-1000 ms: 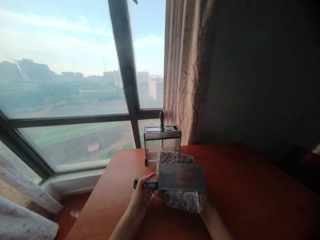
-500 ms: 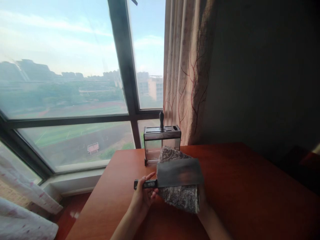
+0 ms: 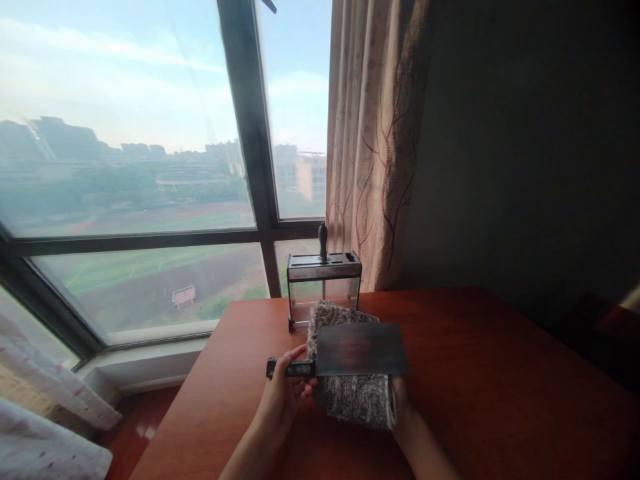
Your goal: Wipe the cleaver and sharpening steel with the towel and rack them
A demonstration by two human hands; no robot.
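Note:
A cleaver is held level above the table, its broad blade pointing right. My left hand is closed around its black handle. Behind the blade lies a fuzzy grey cloth, showing above and below it. My right hand grips the cloth near the blade's far end; most of its fingers are hidden behind cloth and blade. Just beyond stands a clear-sided knife block with a dark slotted top, and one black-handled tool is upright in it.
The reddish-brown wooden table spreads to both sides, its left edge slanting toward me. A large window is at the left, with a patterned curtain beside it. Another curtain hangs low at the left.
My right hand and the cloth have shifted slightly left behind the blade. The cleaver stays nearly where it was in my left hand.

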